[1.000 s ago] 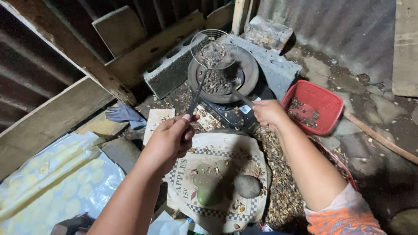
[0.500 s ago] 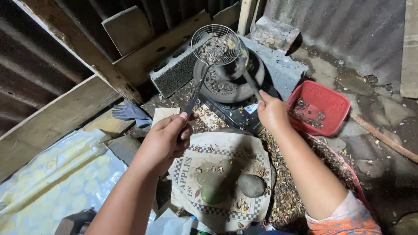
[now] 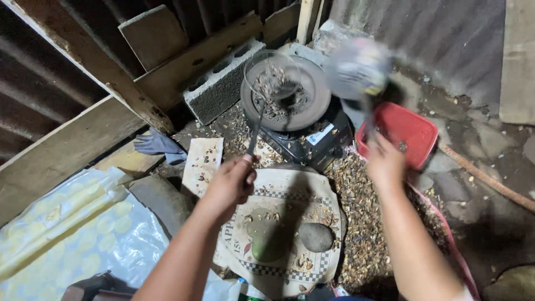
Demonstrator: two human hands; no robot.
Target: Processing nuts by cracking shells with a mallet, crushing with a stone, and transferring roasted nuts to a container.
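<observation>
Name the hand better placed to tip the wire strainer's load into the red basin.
Left, probably. The left hand already grips the wire strainer by its handle above the pan; the right hand holds a blurred utensil.

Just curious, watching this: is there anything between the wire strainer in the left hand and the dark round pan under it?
Nothing visible. The wire strainer, held by the left hand, hangs directly over the pan, with only open air between.

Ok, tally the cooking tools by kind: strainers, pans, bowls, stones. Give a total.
Wire strainer: 1, held over the pan by the left hand.
Round dark pan: 1.
Red bowl: 1.
Smooth grey stone: 1.
Blurred utensil: 1, swung by the right hand; kind unclear.
Total: 5.
</observation>
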